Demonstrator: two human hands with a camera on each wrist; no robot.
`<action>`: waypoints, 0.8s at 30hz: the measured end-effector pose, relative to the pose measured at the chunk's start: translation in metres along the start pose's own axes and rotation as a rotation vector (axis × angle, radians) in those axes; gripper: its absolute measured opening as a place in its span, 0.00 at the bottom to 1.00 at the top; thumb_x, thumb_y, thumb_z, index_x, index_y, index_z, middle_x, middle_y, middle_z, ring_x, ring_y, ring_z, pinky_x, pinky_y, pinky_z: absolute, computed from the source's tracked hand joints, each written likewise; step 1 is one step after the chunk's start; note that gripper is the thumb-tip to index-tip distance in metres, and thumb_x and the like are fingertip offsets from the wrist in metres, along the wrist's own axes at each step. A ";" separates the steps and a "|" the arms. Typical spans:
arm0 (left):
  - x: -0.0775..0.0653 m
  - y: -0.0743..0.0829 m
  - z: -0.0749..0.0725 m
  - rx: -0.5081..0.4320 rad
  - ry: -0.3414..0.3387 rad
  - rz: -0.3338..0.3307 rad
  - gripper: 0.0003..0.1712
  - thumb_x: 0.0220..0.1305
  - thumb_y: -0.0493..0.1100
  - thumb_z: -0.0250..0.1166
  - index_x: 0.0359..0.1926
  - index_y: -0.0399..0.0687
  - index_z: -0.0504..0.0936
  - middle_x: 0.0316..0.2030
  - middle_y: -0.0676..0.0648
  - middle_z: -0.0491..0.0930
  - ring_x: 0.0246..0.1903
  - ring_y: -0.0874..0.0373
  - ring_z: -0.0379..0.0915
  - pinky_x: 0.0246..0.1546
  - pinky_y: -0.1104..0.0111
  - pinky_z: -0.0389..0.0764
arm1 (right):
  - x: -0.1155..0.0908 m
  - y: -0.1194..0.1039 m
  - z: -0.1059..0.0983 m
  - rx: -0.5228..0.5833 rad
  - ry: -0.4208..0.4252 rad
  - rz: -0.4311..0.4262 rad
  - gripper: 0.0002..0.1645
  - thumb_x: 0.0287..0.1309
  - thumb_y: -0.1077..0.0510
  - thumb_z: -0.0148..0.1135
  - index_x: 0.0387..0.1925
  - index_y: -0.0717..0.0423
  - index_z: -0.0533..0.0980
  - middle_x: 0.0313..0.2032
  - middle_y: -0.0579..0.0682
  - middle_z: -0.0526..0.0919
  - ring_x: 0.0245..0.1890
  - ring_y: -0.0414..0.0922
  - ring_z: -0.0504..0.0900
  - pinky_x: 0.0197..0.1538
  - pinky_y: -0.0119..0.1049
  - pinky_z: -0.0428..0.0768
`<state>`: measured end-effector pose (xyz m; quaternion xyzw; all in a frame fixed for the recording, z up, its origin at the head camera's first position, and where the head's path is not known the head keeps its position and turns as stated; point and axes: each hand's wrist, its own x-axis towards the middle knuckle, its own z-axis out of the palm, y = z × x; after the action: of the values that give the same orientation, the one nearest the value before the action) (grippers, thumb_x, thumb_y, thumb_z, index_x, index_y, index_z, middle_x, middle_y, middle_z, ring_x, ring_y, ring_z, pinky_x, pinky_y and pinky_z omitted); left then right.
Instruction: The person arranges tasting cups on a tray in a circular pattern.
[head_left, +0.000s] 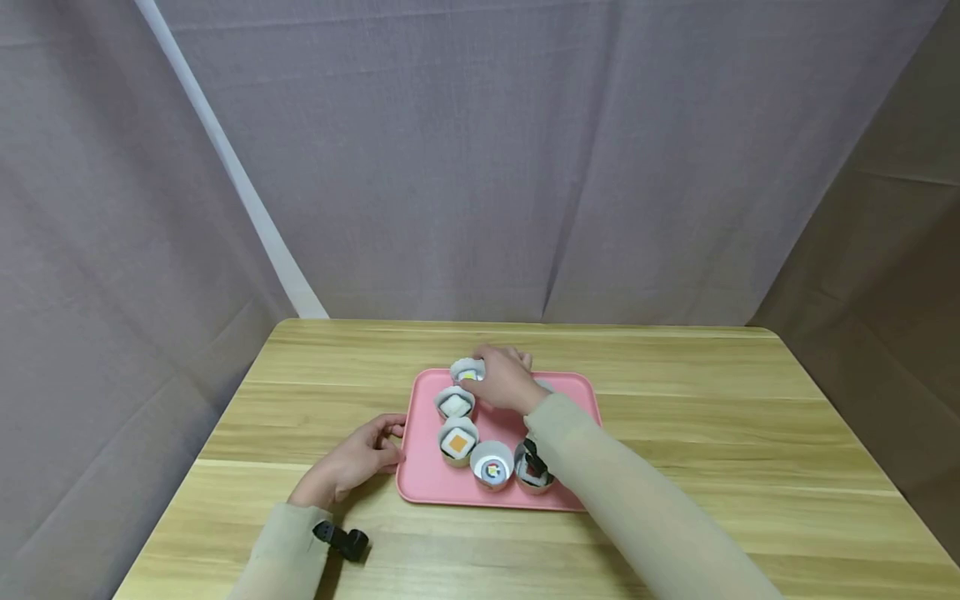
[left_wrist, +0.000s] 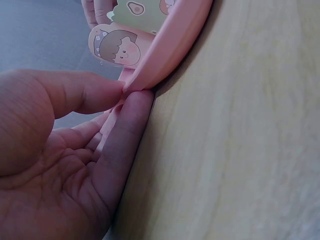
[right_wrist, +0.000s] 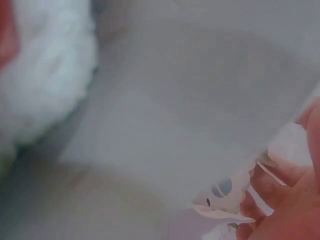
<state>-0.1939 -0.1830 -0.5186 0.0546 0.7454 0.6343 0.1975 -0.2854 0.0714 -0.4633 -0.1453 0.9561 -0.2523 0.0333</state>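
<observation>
My left hand point(head_left: 360, 458) pinches the left rim of a pink tray point(head_left: 422, 433). In the left wrist view its thumb lies over the rim and a finger reaches under it. At the tray's far left, my right hand point(head_left: 506, 379) holds a small paper cup point(head_left: 466, 366) with a sushi-like piece, white with yellow, inside. Cartoon prints show on the cups. Nearer me stand a cup with a white piece point(head_left: 455, 406) and one with an orange-topped piece point(head_left: 457, 444). The right wrist view is mostly blurred, filled by a pale cup wall.
Along the tray's near side stand a cup with a small round roll point(head_left: 492, 472) and a cup point(head_left: 527, 478) partly behind the right sleeve. Another cup point(head_left: 545, 385) peeks out behind the right wrist. Wooden tabletop point(head_left: 712, 433) surrounds the tray; grey curtains point(head_left: 450, 167) hang behind.
</observation>
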 end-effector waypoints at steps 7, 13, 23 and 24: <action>-0.001 0.000 -0.001 0.004 -0.003 -0.001 0.32 0.62 0.26 0.57 0.67 0.39 0.64 0.52 0.38 0.66 0.41 0.51 0.68 0.42 0.60 0.80 | -0.002 -0.002 -0.001 -0.040 -0.033 -0.015 0.25 0.68 0.50 0.53 0.65 0.45 0.70 0.63 0.48 0.72 0.60 0.55 0.64 0.53 0.51 0.55; -0.001 0.001 0.000 0.009 -0.019 0.002 0.32 0.62 0.26 0.57 0.68 0.39 0.63 0.52 0.37 0.66 0.41 0.51 0.68 0.43 0.60 0.80 | -0.005 0.001 -0.001 -0.141 -0.042 -0.008 0.27 0.66 0.54 0.54 0.66 0.44 0.70 0.62 0.49 0.73 0.60 0.54 0.63 0.55 0.51 0.54; 0.006 0.001 -0.003 0.011 -0.001 -0.009 0.32 0.61 0.26 0.57 0.67 0.39 0.64 0.51 0.38 0.67 0.40 0.52 0.67 0.43 0.61 0.80 | -0.005 0.005 -0.001 -0.192 -0.040 0.004 0.27 0.63 0.52 0.57 0.65 0.45 0.71 0.62 0.51 0.70 0.62 0.52 0.59 0.58 0.50 0.53; 0.006 0.000 -0.003 0.012 0.001 -0.010 0.32 0.61 0.26 0.57 0.67 0.39 0.64 0.51 0.39 0.67 0.41 0.52 0.67 0.43 0.61 0.80 | -0.005 0.005 -0.001 -0.186 -0.038 0.004 0.27 0.63 0.51 0.57 0.64 0.45 0.71 0.63 0.51 0.69 0.63 0.52 0.59 0.58 0.49 0.54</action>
<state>-0.2001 -0.1839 -0.5195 0.0517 0.7495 0.6290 0.1997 -0.2822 0.0773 -0.4649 -0.1506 0.9749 -0.1595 0.0384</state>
